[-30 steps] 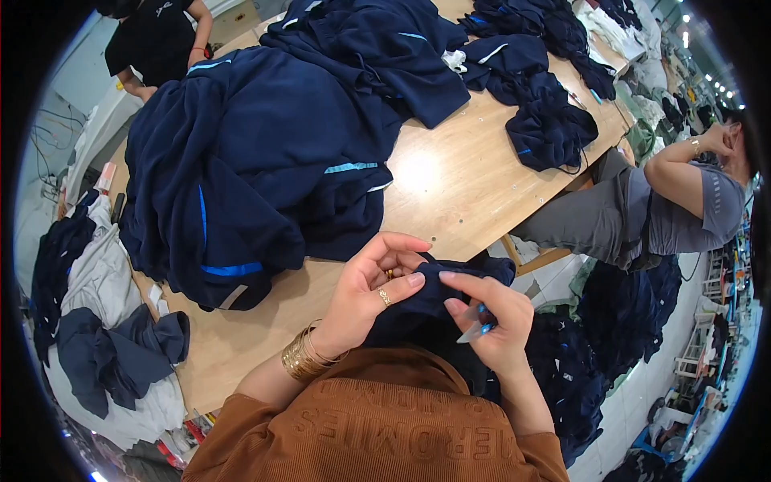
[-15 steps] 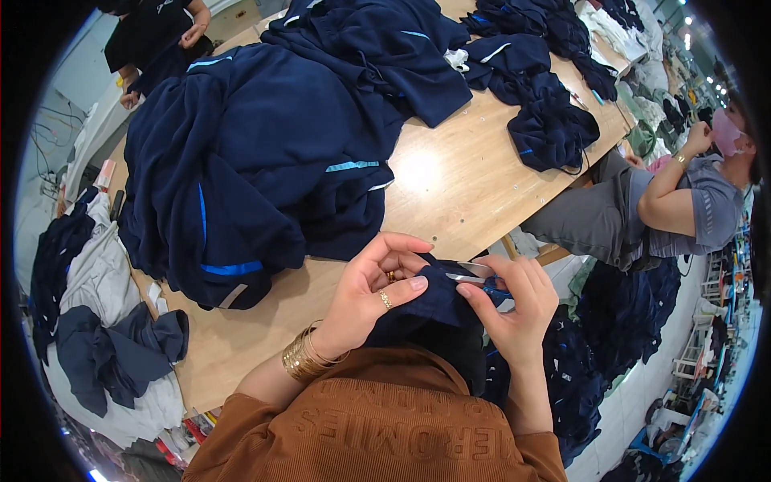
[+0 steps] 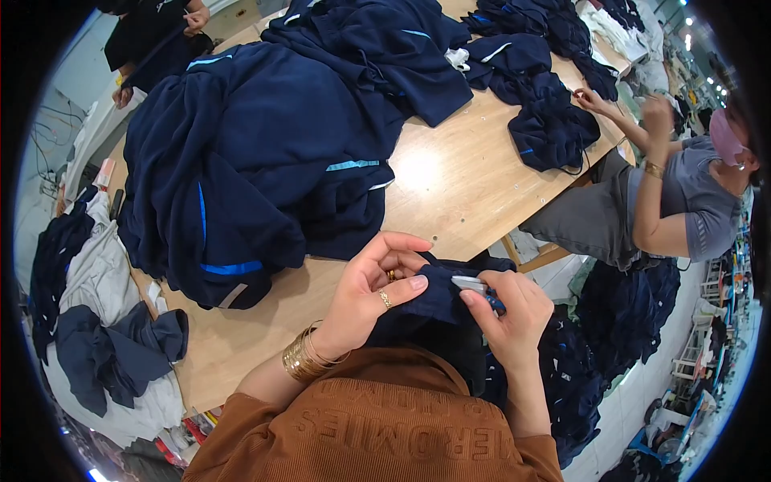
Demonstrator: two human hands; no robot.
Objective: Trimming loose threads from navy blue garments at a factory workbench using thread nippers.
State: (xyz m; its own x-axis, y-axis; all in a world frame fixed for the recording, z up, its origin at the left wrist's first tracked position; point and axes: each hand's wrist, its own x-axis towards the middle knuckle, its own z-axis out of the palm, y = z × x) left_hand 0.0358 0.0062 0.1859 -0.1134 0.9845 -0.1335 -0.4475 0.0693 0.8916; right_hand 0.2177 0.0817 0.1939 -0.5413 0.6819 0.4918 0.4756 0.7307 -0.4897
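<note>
A dark navy garment piece (image 3: 440, 296) hangs in front of me at the table's near edge. My left hand (image 3: 381, 287) pinches its edge between thumb and fingers. In my right hand (image 3: 514, 309) is a small pair of thread snips (image 3: 470, 283) with silver blades and a blue handle. The blades lie close together against the navy cloth, pointing toward my left hand. My right fingers hide most of the handle. Whether a thread lies between the blades is too small to tell.
A large heap of navy garments (image 3: 273, 145) covers the left of the wooden table (image 3: 434, 193). Smaller navy bundles (image 3: 554, 128) lie at the far right. One co-worker (image 3: 675, 185) sits on the right, another (image 3: 152, 36) stands far left. More navy clothing (image 3: 626, 305) is piled right of me.
The snips' blades have come from spread apart to close together. My left hand stays put. The seated co-worker has reached a hand onto the table; the standing one's hands have shifted.
</note>
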